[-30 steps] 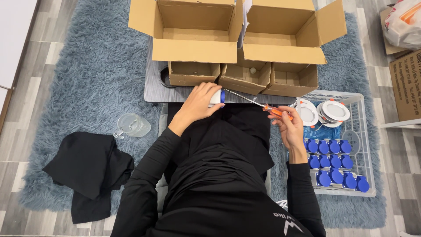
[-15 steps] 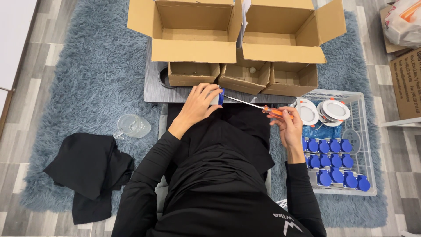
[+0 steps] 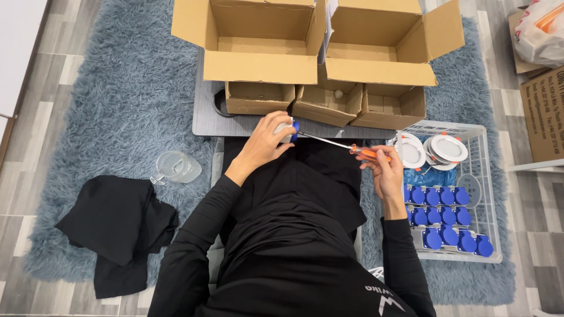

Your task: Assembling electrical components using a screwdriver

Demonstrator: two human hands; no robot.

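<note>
My left hand (image 3: pixel 267 140) is closed around a small white and blue part (image 3: pixel 292 129), held just in front of the grey board (image 3: pixel 205 120). An orange-handled screwdriver (image 3: pixel 343 147) sits in my right hand (image 3: pixel 385 173), and its thin metal shaft runs leftward with the tip against the blue end of the part. Both hands hover over my lap, which is covered in black cloth. Most of the part is hidden by my fingers.
Two large open cardboard boxes (image 3: pixel 258 41) and three small ones (image 3: pixel 258 97) stand ahead. A white wire basket (image 3: pixel 490 194) at right holds several blue parts (image 3: pixel 443 220) and white round fittings (image 3: pixel 446 147). A clear glass cup (image 3: pixel 175 166) and a black garment (image 3: pixel 114 226) lie left on the blue rug.
My left hand with the part has shifted slightly toward the screwdriver tip. The screwdriver stays against the part; my right hand has barely moved.
</note>
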